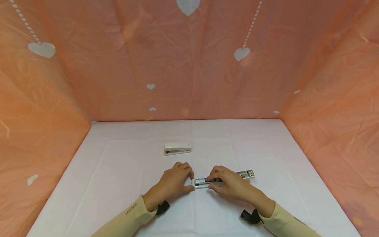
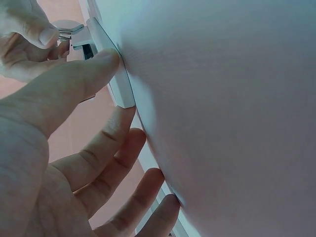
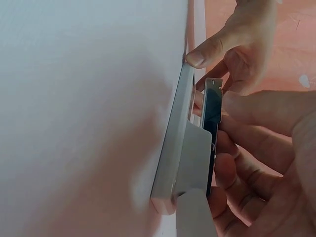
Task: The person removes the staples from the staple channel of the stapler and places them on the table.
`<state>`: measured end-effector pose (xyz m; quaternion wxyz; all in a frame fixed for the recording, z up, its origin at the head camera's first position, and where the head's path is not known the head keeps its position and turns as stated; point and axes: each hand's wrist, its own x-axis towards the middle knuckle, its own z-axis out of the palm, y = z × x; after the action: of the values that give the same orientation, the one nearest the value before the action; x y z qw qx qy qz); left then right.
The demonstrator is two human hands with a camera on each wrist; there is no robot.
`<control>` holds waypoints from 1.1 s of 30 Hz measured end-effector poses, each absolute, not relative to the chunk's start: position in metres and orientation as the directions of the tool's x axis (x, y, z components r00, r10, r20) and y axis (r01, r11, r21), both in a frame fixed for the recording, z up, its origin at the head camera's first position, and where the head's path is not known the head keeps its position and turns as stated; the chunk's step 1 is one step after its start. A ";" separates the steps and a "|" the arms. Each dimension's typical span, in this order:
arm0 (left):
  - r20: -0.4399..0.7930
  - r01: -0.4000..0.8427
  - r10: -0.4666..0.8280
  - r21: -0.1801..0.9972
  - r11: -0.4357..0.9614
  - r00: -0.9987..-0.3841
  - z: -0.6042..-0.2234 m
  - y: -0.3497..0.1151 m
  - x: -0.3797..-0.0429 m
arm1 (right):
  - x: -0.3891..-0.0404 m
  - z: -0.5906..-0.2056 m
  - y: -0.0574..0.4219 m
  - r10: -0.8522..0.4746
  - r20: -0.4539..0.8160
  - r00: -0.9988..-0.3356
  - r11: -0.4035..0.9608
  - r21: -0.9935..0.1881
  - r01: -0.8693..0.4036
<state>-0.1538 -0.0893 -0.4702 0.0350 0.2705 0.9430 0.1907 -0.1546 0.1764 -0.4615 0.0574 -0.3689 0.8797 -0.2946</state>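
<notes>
An opened white stapler [image 1: 248, 174] lies near the front middle of the table, its top swung far back to the right. My left hand [image 1: 174, 178] holds the left end of its base [image 2: 123, 91], thumb on the near side and fingertips at the end and far side. The right hand [image 1: 230, 183] pinches the metal staple magazine [image 3: 212, 106] between thumb and fingers, with the magazine standing slightly off the base in the right wrist view. The right fingers hide the stapler's middle in the head view.
A second white stapler [image 1: 178, 147], closed, stands farther back, just left of the middle. White cloth covers the table [image 1: 118, 171]. Orange curtains [image 1: 189, 65] with pale hearts hang behind and at both sides.
</notes>
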 end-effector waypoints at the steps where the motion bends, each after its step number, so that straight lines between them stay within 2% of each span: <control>1: 0.036 0.496 0.523 0.378 0.781 -0.851 -0.470 -0.089 -0.154 | -0.155 -0.461 0.177 -0.683 0.116 -0.721 0.553 -0.563 -0.614; 18: 0.058 0.510 0.528 0.368 0.778 -0.847 -0.468 -0.090 -0.154 | -0.160 -0.461 0.177 -0.667 0.159 -0.728 0.469 -0.670 -0.576; 33: 0.044 0.506 0.532 0.381 0.774 -0.846 -0.470 -0.090 -0.155 | -0.164 -0.460 0.169 -0.647 0.216 -0.731 0.503 -0.599 -0.623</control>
<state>-0.1546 -0.0898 -0.4702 0.0332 0.2757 0.9411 0.1928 -0.1639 0.1689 -0.4601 0.0180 -0.3662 0.8668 -0.3381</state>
